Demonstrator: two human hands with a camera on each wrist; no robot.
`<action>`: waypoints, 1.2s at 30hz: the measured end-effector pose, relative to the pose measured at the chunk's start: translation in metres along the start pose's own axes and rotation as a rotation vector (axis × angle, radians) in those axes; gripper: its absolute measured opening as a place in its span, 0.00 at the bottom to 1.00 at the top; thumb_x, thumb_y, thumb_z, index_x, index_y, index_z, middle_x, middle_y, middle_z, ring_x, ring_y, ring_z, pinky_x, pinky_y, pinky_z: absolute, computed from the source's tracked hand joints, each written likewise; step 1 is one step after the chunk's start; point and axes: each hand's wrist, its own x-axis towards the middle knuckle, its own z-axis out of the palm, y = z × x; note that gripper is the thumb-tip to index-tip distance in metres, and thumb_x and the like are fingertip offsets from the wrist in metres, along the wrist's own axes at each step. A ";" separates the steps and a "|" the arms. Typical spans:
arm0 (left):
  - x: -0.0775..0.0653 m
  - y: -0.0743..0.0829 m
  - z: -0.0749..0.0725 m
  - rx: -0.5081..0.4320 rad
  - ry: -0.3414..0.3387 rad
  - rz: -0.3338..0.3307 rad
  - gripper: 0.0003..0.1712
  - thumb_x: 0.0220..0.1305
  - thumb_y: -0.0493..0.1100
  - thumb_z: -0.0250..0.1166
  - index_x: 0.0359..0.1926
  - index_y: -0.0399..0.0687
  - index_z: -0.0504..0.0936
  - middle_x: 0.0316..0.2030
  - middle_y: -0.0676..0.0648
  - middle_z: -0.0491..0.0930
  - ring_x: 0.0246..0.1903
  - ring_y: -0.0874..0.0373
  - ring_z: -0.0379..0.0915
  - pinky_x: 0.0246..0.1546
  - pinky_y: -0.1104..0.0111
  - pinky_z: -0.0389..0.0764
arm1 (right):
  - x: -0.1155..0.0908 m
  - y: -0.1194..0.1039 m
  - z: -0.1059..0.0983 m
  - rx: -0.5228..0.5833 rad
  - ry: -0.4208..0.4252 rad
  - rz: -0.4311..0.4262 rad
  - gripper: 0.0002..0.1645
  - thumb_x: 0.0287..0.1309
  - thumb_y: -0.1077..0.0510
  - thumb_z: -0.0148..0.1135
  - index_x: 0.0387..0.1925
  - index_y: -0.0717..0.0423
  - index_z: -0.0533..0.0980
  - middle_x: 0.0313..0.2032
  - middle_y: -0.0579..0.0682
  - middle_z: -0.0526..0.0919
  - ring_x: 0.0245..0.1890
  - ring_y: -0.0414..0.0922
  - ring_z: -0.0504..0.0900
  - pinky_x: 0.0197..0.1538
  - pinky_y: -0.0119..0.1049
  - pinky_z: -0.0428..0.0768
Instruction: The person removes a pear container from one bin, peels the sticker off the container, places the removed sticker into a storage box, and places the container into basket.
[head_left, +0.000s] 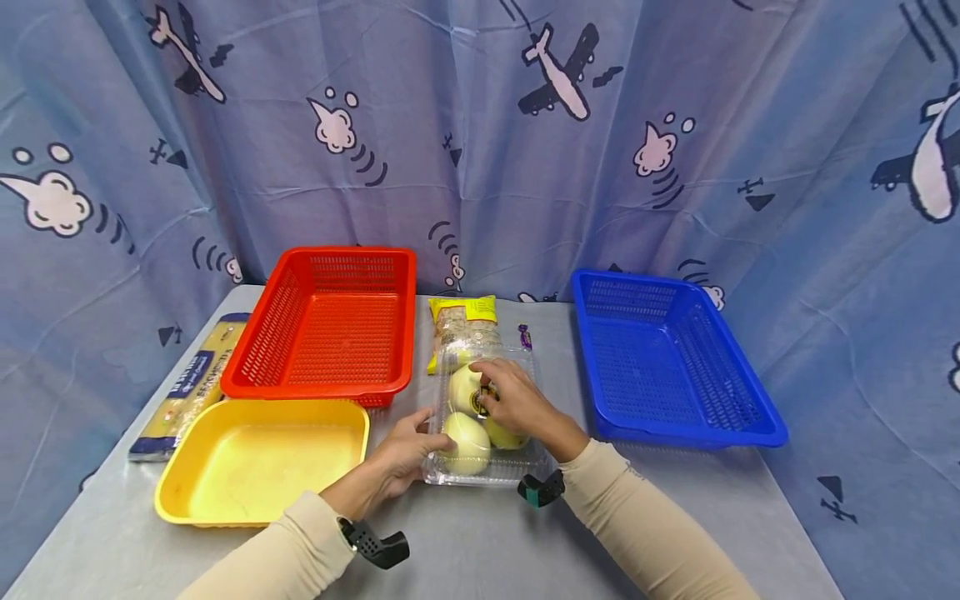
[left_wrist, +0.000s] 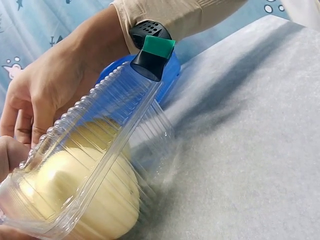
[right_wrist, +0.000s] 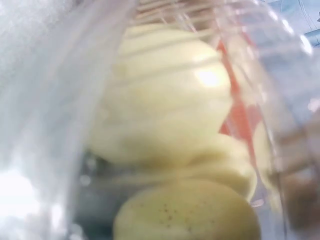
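Between red basket and blue basket: clear clamshell of pale fruit, partly hiding yellow-ended packet
Left hand: pinching its side
Right hand: on top, pinch unclear

A curtained-off work area, room type unclear: a plane-print curtain hangs beyond the right hand, a grey table lies beneath, a blue basket stands rightward of it

Pale yellow fruit, red basket, yellow tray, blue basket, airplane-patterned blue curtain, beige sleeves.
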 end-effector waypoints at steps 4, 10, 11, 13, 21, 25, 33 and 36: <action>0.000 0.000 0.000 0.004 0.001 -0.002 0.54 0.48 0.29 0.65 0.74 0.36 0.48 0.63 0.29 0.54 0.46 0.44 0.70 0.40 0.54 0.80 | 0.001 0.000 -0.001 -0.002 -0.007 -0.001 0.24 0.55 0.69 0.64 0.56 0.60 0.75 0.39 0.52 0.78 0.43 0.51 0.74 0.44 0.46 0.74; 0.000 0.001 0.001 -0.002 0.003 -0.002 0.53 0.48 0.29 0.65 0.74 0.36 0.49 0.62 0.28 0.54 0.45 0.43 0.70 0.39 0.54 0.80 | 0.001 0.001 -0.001 -0.034 -0.026 -0.020 0.20 0.55 0.67 0.65 0.51 0.59 0.80 0.35 0.48 0.74 0.38 0.48 0.72 0.42 0.45 0.71; 0.000 0.001 0.001 -0.003 0.002 -0.003 0.53 0.48 0.29 0.65 0.74 0.36 0.49 0.62 0.28 0.54 0.45 0.44 0.70 0.39 0.54 0.80 | 0.001 0.002 -0.001 -0.036 -0.029 -0.021 0.18 0.55 0.66 0.65 0.49 0.58 0.80 0.34 0.47 0.73 0.37 0.48 0.71 0.41 0.45 0.71; 0.000 0.001 0.001 -0.003 0.003 -0.004 0.53 0.48 0.29 0.65 0.74 0.36 0.49 0.63 0.28 0.54 0.44 0.44 0.71 0.39 0.53 0.80 | 0.000 0.002 -0.001 -0.038 -0.033 -0.017 0.14 0.55 0.66 0.65 0.45 0.56 0.82 0.33 0.46 0.71 0.36 0.46 0.70 0.40 0.44 0.70; -0.001 0.001 0.000 -0.004 0.000 -0.003 0.53 0.48 0.29 0.65 0.74 0.36 0.49 0.62 0.27 0.54 0.45 0.43 0.71 0.40 0.53 0.80 | 0.000 0.006 0.000 0.046 0.023 -0.060 0.07 0.53 0.66 0.68 0.33 0.53 0.80 0.37 0.46 0.76 0.37 0.45 0.74 0.39 0.41 0.74; -0.001 0.000 0.001 -0.004 0.003 0.002 0.52 0.48 0.29 0.65 0.74 0.36 0.49 0.59 0.28 0.58 0.43 0.44 0.71 0.39 0.54 0.80 | 0.000 0.011 0.000 0.093 0.081 -0.136 0.08 0.51 0.70 0.67 0.32 0.56 0.82 0.34 0.47 0.81 0.36 0.45 0.78 0.40 0.40 0.77; -0.003 0.001 0.002 0.004 0.007 0.024 0.51 0.47 0.29 0.64 0.72 0.34 0.52 0.51 0.33 0.64 0.41 0.47 0.71 0.38 0.57 0.79 | -0.007 0.019 -0.001 0.221 0.199 -0.115 0.10 0.51 0.73 0.66 0.35 0.61 0.85 0.32 0.48 0.83 0.25 0.40 0.74 0.28 0.35 0.75; -0.003 0.001 0.002 0.005 0.013 0.023 0.51 0.47 0.29 0.64 0.72 0.35 0.52 0.52 0.32 0.63 0.42 0.47 0.70 0.38 0.57 0.79 | -0.010 0.021 -0.002 0.268 0.236 -0.083 0.09 0.50 0.72 0.68 0.35 0.61 0.85 0.33 0.48 0.84 0.24 0.39 0.75 0.27 0.33 0.75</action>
